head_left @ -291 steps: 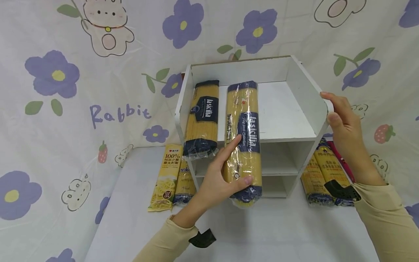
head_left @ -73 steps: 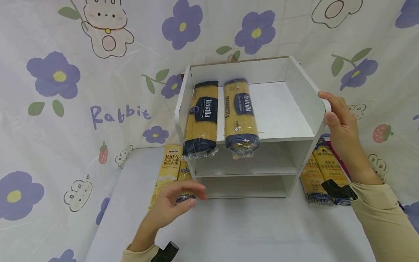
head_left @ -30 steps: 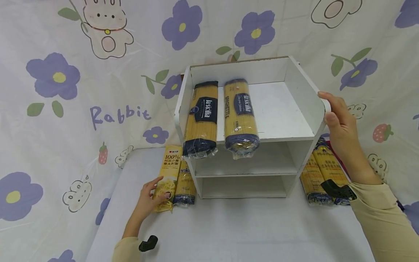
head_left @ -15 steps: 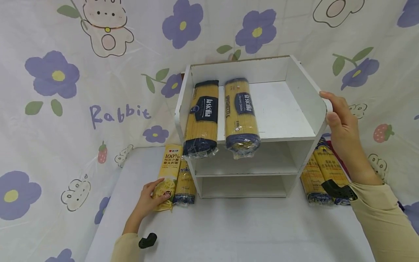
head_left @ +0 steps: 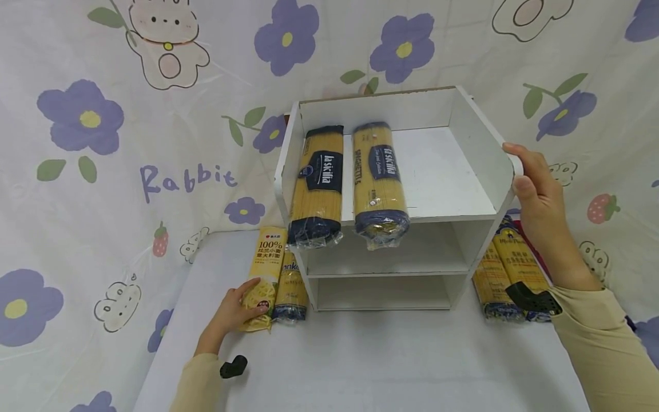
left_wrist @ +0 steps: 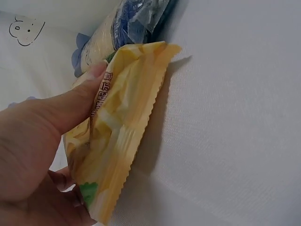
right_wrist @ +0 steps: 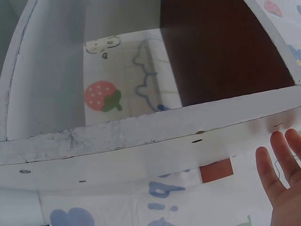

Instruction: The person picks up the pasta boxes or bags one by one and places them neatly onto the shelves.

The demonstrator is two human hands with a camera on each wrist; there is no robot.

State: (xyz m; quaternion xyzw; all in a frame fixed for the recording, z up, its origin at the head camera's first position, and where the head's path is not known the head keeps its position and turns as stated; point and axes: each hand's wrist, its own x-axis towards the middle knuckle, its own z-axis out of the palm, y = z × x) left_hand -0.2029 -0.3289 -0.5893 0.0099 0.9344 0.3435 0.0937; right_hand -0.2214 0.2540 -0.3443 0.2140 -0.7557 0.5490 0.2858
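My left hand (head_left: 231, 312) grips the lower end of a yellow pasta packet (head_left: 270, 252) lying on the table left of the shelf. In the left wrist view the thumb presses the packet's (left_wrist: 122, 108) printed face, with fingers at its other edge. My right hand (head_left: 543, 212) holds the front corner of the white shelf unit's (head_left: 476, 154) right side panel; straight fingers (right_wrist: 268, 172) show in the right wrist view. Two spaghetti packs with dark blue ends, the left pack (head_left: 318, 200) and the right pack (head_left: 378, 194), lie side by side on the top shelf.
Beside the yellow packet a blue-ended pasta pack (head_left: 292, 292) leans against the shelf's left side. Several more packs, among them a yellow and blue one (head_left: 520, 263), stand at its right. A patterned cloth (head_left: 154, 131) hangs behind the table (head_left: 391, 366).
The left hand set its spaghetti pack down on the top shelf, let go and moved down left to the yellow pasta packet. Over the last second it barely moves. The right hand stays put.
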